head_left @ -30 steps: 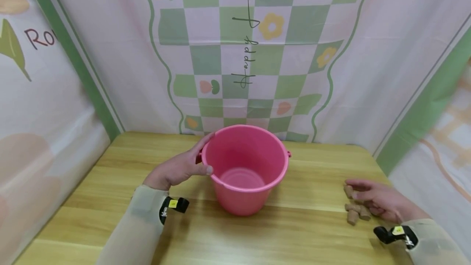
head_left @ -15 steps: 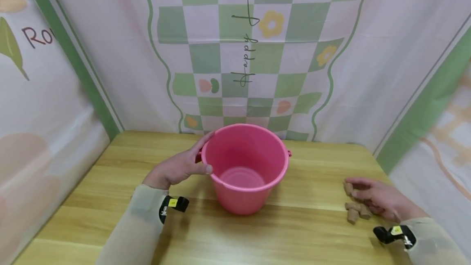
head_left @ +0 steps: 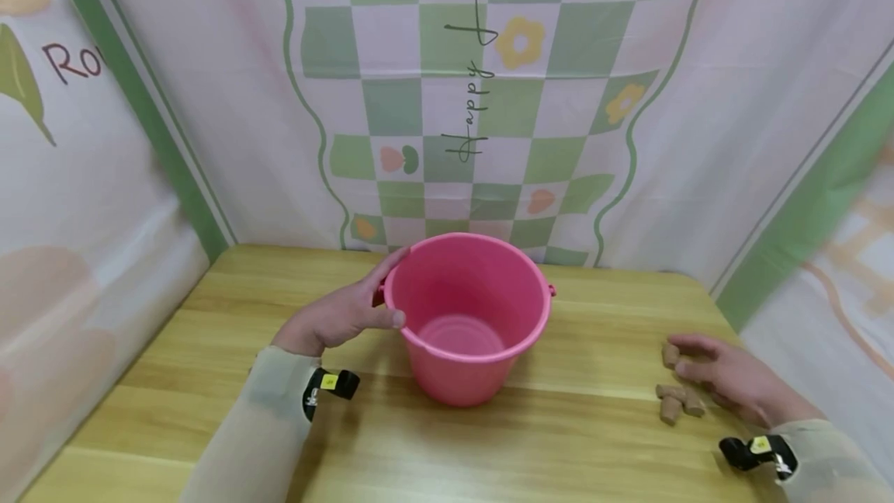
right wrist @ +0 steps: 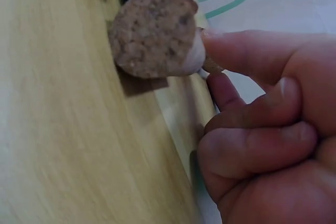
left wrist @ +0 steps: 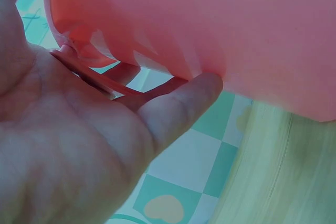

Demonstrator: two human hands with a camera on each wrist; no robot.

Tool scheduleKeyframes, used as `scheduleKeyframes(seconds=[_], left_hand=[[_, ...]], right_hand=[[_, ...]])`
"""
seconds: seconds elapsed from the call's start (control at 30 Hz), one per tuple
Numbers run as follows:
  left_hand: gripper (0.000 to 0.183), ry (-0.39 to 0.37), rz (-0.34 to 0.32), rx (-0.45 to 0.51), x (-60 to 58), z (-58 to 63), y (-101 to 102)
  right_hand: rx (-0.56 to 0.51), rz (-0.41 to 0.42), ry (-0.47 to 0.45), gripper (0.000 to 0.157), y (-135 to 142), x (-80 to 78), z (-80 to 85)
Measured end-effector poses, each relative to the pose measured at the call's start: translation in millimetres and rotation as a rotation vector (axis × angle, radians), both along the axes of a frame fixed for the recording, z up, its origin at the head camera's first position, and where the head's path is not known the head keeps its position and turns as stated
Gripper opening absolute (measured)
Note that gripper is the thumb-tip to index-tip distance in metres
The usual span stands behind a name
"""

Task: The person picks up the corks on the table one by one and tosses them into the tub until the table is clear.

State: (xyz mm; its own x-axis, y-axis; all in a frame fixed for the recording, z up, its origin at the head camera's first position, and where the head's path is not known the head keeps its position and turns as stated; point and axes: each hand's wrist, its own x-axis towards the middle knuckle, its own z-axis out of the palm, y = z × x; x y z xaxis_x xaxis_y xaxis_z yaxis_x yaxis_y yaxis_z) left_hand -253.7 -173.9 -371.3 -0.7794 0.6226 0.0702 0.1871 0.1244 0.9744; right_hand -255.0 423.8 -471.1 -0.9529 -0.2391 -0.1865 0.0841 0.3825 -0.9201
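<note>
A pink bucket [head_left: 464, 379] stands upright on the table with its open top toward me. My left hand [head_left: 335, 318] grips its left rim, thumb at the front and fingers along the outer side. In the left wrist view the bucket's handle [left wrist: 94, 74] crosses the palm of that hand. At the right, my right hand [head_left: 733, 379] pinches a brown cork [head_left: 670, 354] between thumb and index finger. Three more corks [head_left: 670, 410] lie close together on the table just in front of it. One cork's speckled end [right wrist: 152, 35] looms large in the right wrist view, mostly hiding the pinched one.
The wood-grain table [head_left: 580, 449] runs beneath everything. A printed cloth [head_left: 447, 107] with green checks hangs behind the table's back edge, and more cloth [head_left: 98, 200] closes off both sides.
My right hand has shifted slightly to the right with the pinched cork, away from the bucket. The left hand keeps its grip on the bucket, and the three loose corks stay put.
</note>
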Motion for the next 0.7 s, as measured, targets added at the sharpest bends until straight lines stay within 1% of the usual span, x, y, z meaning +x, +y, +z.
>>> scheduleKeyframes(seconds=[0.07,0.17,0.3,0.47,0.7], left_hand=[[0.101,0.002,0.002,-0.004,0.2,0.7,0.2],[0.102,0.002,0.004,-0.009,0.3,1.0,0.2],[0.101,0.006,-0.010,-0.002,-0.8,0.0,0.3],[0.102,0.003,-0.022,0.012,-1.5,-0.6,0.6],[0.101,0.000,0.001,-0.001,0.1,0.6,0.6]], right_hand=[[0.014,-0.008,0.015,0.054,-1.6,-0.2,0.2],[0.079,-0.024,0.038,0.057,-4.6,-0.6,1.1],[0.129,-0.046,0.030,0.062,-5.6,-1.2,1.1],[0.113,-0.052,0.005,0.065,-1.8,-2.3,-1.7],[0.087,-0.071,-0.042,0.067,0.6,-4.7,1.0]])
